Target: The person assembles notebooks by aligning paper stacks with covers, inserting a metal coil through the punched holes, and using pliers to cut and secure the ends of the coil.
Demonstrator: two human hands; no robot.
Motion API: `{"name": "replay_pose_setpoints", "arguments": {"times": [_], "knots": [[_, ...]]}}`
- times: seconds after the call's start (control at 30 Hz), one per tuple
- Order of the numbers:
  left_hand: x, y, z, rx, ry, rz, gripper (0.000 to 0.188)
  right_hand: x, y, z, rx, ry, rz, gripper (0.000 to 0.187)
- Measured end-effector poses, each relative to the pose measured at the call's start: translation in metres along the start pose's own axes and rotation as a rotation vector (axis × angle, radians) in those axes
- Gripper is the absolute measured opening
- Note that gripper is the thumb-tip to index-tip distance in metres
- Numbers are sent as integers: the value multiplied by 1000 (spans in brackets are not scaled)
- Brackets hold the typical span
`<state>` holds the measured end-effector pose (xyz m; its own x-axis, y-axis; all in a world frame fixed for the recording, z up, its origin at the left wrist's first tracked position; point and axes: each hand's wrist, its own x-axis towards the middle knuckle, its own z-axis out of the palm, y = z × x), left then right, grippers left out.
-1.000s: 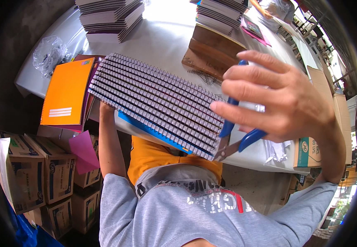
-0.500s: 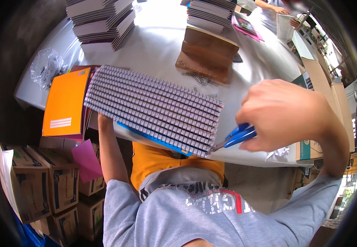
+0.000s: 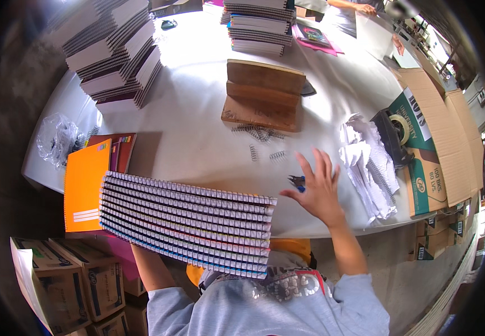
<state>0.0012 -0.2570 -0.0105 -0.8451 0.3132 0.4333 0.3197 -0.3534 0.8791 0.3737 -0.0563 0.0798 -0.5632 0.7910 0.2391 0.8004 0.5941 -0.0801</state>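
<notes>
A stack of spiral notebooks [image 3: 186,224], coil spines turned up toward me, lies at the table's near edge and partly overhangs it. My left forearm [image 3: 146,270] runs under its left part; the stack hides that hand and its fingers. To the right of the stack, my right hand [image 3: 322,190] is spread open with nothing gripped. Blue-handled cutting pliers [image 3: 297,182] lie on the table at its fingertips, partly covered by them. Loose wire coils [image 3: 256,133] are scattered beyond, by a brown wooden stepped block [image 3: 262,98].
Orange notebooks [image 3: 87,182] lie left of the stack. Tall notebook piles [image 3: 119,61] stand at the back. Crumpled paper [image 3: 365,168], a tape dispenser [image 3: 396,137] and an open carton [image 3: 432,134] line the right side. Cartons [image 3: 94,274] stand below left. Another person's hand [image 3: 365,9] shows far right.
The notebook stack has moved toward me and down. My right hand has let go of the pliers, which now lie on the table, and its fingers have spread. My view has shifted.
</notes>
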Motion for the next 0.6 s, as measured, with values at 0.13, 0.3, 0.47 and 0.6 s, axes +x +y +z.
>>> {"name": "replay_pose_setpoints", "arguments": {"times": [0.13,0.3,0.47,0.6], "knots": [[-18,23,-17,158,123,84,34,45,-8,-6,1192,-563,-732,129],[-55,42,-16,496,239,235,31,44,-12,31,1309,-410,-510,120],[-103,64,-33,1309,130,423,28,99,-50,50,21,114,-598,86],[-125,53,-12,1836,-12,627,26,128,-35,94,116,-3,-602,48]]}}
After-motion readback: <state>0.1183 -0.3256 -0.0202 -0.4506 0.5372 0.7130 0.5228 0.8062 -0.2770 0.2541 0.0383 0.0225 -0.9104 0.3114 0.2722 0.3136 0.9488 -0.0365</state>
